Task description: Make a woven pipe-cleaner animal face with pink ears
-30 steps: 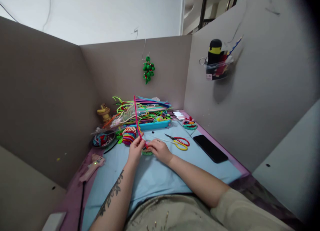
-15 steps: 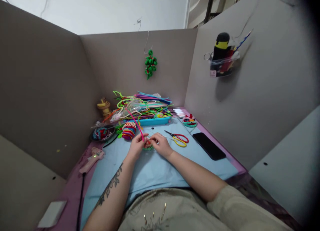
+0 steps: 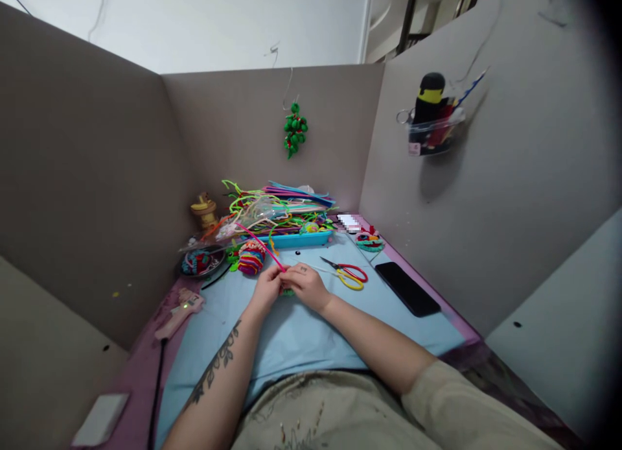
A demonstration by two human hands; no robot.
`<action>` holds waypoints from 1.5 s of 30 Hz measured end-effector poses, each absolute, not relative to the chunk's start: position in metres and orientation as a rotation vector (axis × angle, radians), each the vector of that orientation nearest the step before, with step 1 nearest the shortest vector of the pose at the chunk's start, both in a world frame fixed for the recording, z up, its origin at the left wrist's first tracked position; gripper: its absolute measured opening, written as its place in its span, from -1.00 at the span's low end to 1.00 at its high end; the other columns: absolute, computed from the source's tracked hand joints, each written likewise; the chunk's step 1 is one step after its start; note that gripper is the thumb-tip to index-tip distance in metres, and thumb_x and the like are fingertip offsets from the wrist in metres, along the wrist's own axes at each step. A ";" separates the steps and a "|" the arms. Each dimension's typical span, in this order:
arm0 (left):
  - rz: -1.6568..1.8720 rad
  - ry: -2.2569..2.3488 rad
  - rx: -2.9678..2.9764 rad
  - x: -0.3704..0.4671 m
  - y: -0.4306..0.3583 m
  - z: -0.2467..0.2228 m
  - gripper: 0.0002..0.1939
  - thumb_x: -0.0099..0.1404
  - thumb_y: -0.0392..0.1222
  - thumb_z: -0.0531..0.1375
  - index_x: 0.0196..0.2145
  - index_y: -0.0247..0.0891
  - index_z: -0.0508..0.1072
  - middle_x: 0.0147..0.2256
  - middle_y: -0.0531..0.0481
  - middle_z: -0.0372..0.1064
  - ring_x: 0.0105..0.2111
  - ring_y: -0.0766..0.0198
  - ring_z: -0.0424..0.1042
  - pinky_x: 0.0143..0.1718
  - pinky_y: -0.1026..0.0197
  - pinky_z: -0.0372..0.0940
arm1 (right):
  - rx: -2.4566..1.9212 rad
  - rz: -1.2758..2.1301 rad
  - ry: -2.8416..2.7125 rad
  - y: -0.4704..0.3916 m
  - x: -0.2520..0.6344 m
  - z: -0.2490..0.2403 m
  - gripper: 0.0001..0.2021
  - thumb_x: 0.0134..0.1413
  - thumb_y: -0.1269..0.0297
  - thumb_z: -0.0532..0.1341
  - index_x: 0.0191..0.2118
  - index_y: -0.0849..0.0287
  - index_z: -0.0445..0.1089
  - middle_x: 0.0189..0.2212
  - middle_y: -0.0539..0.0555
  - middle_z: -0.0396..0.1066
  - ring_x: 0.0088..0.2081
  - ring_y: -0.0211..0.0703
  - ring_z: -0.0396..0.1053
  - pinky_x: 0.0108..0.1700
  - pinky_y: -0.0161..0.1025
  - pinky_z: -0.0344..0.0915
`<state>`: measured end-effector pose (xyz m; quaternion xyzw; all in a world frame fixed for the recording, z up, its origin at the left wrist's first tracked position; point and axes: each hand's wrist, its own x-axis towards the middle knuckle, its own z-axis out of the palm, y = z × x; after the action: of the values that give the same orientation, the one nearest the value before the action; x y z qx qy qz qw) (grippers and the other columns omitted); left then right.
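Note:
My left hand (image 3: 267, 286) and my right hand (image 3: 307, 285) meet over the middle of the blue cloth (image 3: 291, 333). A pink pipe cleaner (image 3: 261, 244) rises up and leftward from between the fingers of my left hand, its lower end hidden at the fingertips. The fingers of my right hand are closed at the same spot, and what they pinch is hidden. Below the fingers shows the edge of a small green piece (image 3: 288, 292), mostly covered by my hands. Scissors with red and yellow handles (image 3: 350, 276) lie open to the right of my hands.
A blue tray (image 3: 311, 239) heaped with colourful pipe cleaners stands at the back. A striped bundle (image 3: 251, 258) and a dark bowl (image 3: 204, 262) sit left of it. A pink glue gun (image 3: 179, 314) lies far left; a black phone (image 3: 407, 289) lies right. Green beads (image 3: 295, 131) hang behind.
My right hand has moved left over my left fingertips, covering most of the small piece. The pink pipe cleaner now leans further left.

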<state>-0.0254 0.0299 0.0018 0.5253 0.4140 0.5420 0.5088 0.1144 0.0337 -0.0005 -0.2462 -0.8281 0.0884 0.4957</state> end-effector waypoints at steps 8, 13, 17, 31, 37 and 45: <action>1.343 0.941 1.138 -0.029 0.024 0.012 -0.64 -0.03 -0.01 0.29 -0.33 -0.32 0.42 -0.58 0.10 0.24 -0.61 0.43 0.19 -0.60 0.38 0.05 | -0.642 0.495 -1.796 0.033 0.121 0.002 -0.80 0.06 0.36 0.15 -0.22 0.07 0.48 -0.31 0.07 0.50 -0.24 -0.17 0.41 -0.13 -0.17 0.32; 1.346 0.921 1.217 -0.029 0.026 0.009 -0.69 0.02 0.00 0.26 -0.48 -0.31 0.34 -0.63 0.14 0.18 -0.64 0.46 0.13 -0.62 0.38 0.02 | -0.641 0.541 -1.794 0.028 0.125 0.000 -0.76 0.04 0.41 0.14 -0.16 0.10 0.44 -0.28 0.08 0.47 -0.24 -0.18 0.39 -0.14 -0.19 0.31; 1.318 0.923 1.303 -0.028 0.025 0.009 -0.70 0.04 0.00 0.24 -0.51 -0.31 0.34 -0.68 0.15 0.16 -0.67 0.46 0.10 -0.62 0.37 0.02 | -0.666 0.557 -1.745 0.029 0.130 0.001 -0.88 0.02 0.40 0.17 -0.32 0.15 0.44 -0.38 0.06 0.42 -0.31 -0.19 0.36 -0.25 -0.24 0.32; 1.356 0.974 1.457 -0.024 0.012 0.019 -0.75 0.02 -0.10 0.27 -0.35 -0.31 0.51 -0.41 -0.04 0.42 -0.40 0.25 0.38 -0.40 0.26 0.27 | -0.598 0.372 -1.944 0.025 0.134 0.000 -0.89 0.09 0.30 0.15 -0.36 0.13 0.42 -0.33 0.09 0.40 -0.24 -0.18 0.34 -0.13 -0.18 0.30; 1.420 1.046 1.298 -0.022 0.018 0.016 -0.74 -0.04 -0.12 0.31 -0.41 -0.32 0.42 -0.55 0.06 0.37 -0.55 0.37 0.32 -0.51 0.33 0.23 | -0.565 0.350 -1.906 0.029 0.133 -0.006 -0.89 0.08 0.36 0.14 -0.29 0.13 0.42 -0.36 0.08 0.38 -0.26 -0.18 0.33 -0.17 -0.18 0.31; 1.352 0.989 1.231 -0.020 0.016 0.017 -0.72 -0.07 -0.10 0.33 -0.43 -0.33 0.42 -0.58 0.07 0.38 -0.60 0.39 0.31 -0.55 0.34 0.20 | -0.609 0.355 -1.925 0.029 0.133 -0.006 -0.87 0.11 0.41 0.08 -0.30 0.15 0.37 -0.37 0.08 0.33 -0.24 -0.15 0.28 -0.16 -0.17 0.25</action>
<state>-0.0204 0.0161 0.0167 0.5103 0.4100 0.5609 0.5068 0.1327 0.0286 -0.0064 -0.2539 -0.8027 0.1482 0.5189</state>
